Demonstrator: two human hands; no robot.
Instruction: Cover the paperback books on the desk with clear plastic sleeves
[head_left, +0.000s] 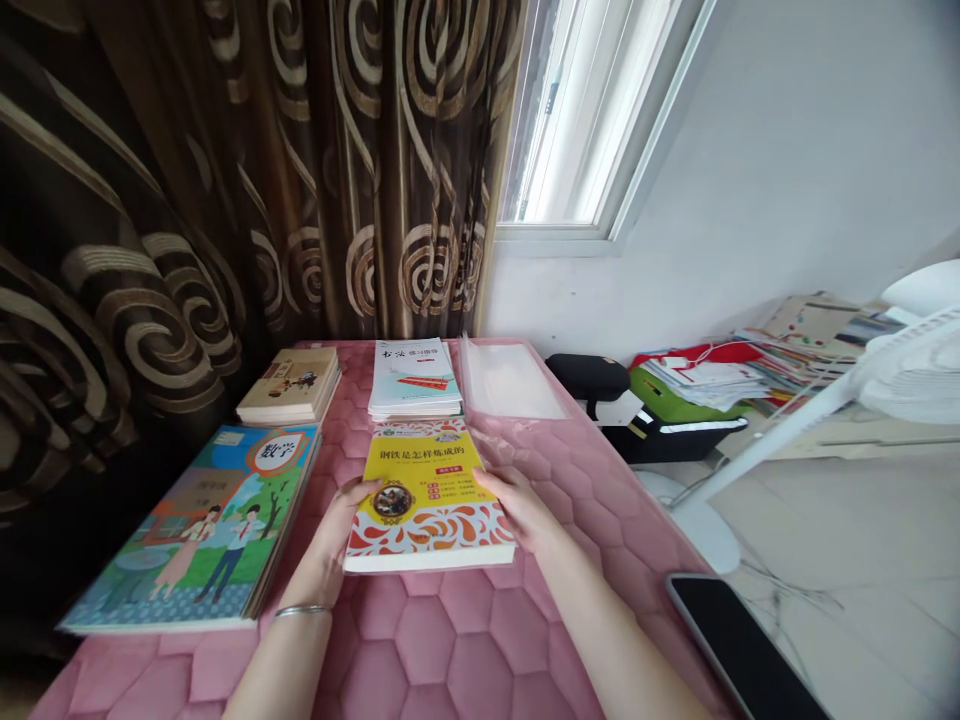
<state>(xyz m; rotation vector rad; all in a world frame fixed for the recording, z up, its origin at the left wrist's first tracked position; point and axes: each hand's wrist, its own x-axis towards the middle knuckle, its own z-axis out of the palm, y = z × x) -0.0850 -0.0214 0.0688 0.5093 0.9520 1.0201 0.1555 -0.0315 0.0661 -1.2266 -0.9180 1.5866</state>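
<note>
A thick yellow book (427, 490) with a red and orange leaf pattern lies face up between my two hands. My left hand (343, 520) grips its left edge, thumb on the cover, with a silver bangle on that wrist. On the opposite edge, my right hand (520, 508) holds it the same way; the fingers beneath are hidden. Just beyond sits a stack of white and pale blue books (412, 380). Left of my hands is a pile of large textbooks (217, 530), its top cover showing two figures. Small tan books (291, 385) are stacked behind that pile.
Pink quilted cloth (465, 640) covers the table. Clear plastic sleeves (510, 380) lie at the far right, and a phone (739, 645) at the near right edge. A white fan (795, 440) stands beside the table, near a black box (675, 430). A patterned curtain (300, 170) hangs behind.
</note>
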